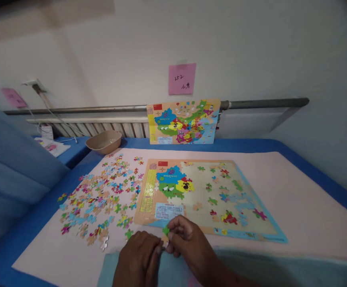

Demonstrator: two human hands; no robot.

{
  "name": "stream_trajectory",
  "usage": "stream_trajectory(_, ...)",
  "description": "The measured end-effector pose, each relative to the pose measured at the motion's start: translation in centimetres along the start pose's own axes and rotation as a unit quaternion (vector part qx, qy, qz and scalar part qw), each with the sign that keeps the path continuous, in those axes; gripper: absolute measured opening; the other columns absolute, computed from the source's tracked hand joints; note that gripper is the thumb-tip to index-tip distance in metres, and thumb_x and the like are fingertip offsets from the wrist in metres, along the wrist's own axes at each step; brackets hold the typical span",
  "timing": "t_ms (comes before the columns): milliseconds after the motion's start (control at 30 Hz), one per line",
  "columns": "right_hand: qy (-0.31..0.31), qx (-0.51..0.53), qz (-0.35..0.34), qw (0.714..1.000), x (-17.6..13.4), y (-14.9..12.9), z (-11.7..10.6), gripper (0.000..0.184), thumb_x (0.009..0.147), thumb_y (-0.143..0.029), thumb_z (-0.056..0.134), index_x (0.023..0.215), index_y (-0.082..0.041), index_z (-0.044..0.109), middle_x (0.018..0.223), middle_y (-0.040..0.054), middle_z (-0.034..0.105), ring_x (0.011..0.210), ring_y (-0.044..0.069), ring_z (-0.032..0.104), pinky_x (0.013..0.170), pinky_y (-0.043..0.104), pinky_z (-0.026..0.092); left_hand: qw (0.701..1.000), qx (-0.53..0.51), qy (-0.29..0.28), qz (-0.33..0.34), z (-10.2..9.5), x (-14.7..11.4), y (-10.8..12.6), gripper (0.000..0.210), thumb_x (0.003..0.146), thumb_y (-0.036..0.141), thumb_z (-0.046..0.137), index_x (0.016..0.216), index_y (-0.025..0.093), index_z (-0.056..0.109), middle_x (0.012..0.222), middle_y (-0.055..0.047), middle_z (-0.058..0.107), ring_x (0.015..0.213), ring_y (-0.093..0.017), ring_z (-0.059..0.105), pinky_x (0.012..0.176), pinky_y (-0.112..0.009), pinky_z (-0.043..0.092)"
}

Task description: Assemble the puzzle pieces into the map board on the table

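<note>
My right hand (188,243) pinches a puzzle piece (165,231) with a green top and an orange lower part, just in front of the puzzle board's near edge. Close beside it is my left hand (140,255), fingers curled and pressed together, tips by the lower end of that piece. Whatever it grips, if anything, is hidden. The map puzzle board (197,199) lies flat beyond both hands. Its left part is joined up, with the yellow text strip, blue and green areas. On its pale right part lie several loose pieces (228,217).
Many loose puzzle pieces (98,195) spread over the pink sheet (293,191) on the left. A tan bowl (104,142) stands behind them. The picture sheet of the map (183,123) leans by the wall rail (259,103). A blue curtain (18,179) hangs at left.
</note>
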State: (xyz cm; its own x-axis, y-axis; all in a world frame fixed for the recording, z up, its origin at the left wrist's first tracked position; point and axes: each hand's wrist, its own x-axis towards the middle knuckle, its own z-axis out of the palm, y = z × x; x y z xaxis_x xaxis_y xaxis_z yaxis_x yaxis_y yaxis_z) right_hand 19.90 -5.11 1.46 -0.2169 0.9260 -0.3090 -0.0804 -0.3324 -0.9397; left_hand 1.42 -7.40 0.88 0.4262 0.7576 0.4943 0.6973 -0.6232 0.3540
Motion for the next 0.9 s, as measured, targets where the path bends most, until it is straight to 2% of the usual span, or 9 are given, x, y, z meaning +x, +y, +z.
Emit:
stream_trajectory(300,-0.015,-0.018,-0.002,1.0,0.0,0.2,0.0,0.027,0.076,-0.045,0.066,0.089,-0.022,0.058,0.064,-0.0029,0.063,0.06,0.015,0.058,0.059,0.028,0.042,1.0,-0.006,-0.014,-0.012,0.1,-0.2,-0.2,0.019,0.106,0.018,0.05,0.091,0.023,0.061,0.078,0.001,0.066,0.07,-0.016,0.062,0.065,-0.03,0.048)
stream_trajectory(467,-0.015,-0.014,0.004,1.0,0.0,0.3,0.0,0.028,0.076,-0.045,0.069,0.088,-0.022,0.058,0.065,-0.0036,0.062,0.059,0.015,0.059,0.058,0.028,0.042,0.998,0.003,-0.053,-0.031,0.3,-0.7,-0.8,0.008,0.1,0.025,0.062,0.093,0.024,0.06,0.081,0.001,0.066,0.073,-0.017,0.064,0.064,-0.03,0.048)
stream_trajectory(600,-0.022,-0.003,0.002,1.0,0.0,0.2,0.0,0.028,0.075,-0.042,0.069,0.09,-0.021,0.06,0.07,-0.0032,0.062,0.06,0.014,0.06,0.058,0.027,0.043,0.997,0.006,-0.07,-0.041,0.3,-0.7,-0.8,0.009,0.102,0.024,0.059,0.093,0.024,0.061,0.082,0.0,0.067,0.074,-0.017,0.066,0.066,-0.031,0.049)
stream_trajectory(767,-0.017,-0.014,-0.013,1.0,0.2,0.9,-0.1,0.03,0.076,-0.039,0.067,0.1,-0.021,0.063,0.069,-0.0033,0.063,0.061,0.015,0.06,0.059,0.027,0.043,0.998,0.026,-0.05,-0.018,0.2,-0.7,-1.0,0.011,0.103,0.023,0.056,0.092,0.024,0.06,0.079,0.0,0.067,0.071,-0.017,0.066,0.064,-0.03,0.049)
stream_trajectory(867,-0.017,-0.006,-0.006,1.0,0.4,1.6,-0.2,0.03,0.073,-0.037,0.067,0.098,-0.021,0.065,0.068,-0.0042,0.061,0.057,0.013,0.058,0.056,0.025,0.041,0.999,0.018,-0.017,0.028,1.2,-1.4,-1.9,0.02,0.109,0.035,0.049,0.1,0.025,0.064,0.08,0.0,0.071,0.069,-0.015,0.068,0.064,-0.027,0.052)
stream_trajectory(900,-0.025,0.002,0.0,1.0,0.5,1.8,-0.2,0.032,0.072,-0.037,0.067,0.101,-0.02,0.066,0.068,-0.0045,0.061,0.056,0.013,0.058,0.055,0.025,0.041,0.999,0.026,0.015,0.011,1.7,-1.7,-2.3,0.027,0.111,0.041,0.045,0.1,0.026,0.065,0.079,0.0,0.072,0.068,-0.015,0.069,0.065,-0.027,0.053)
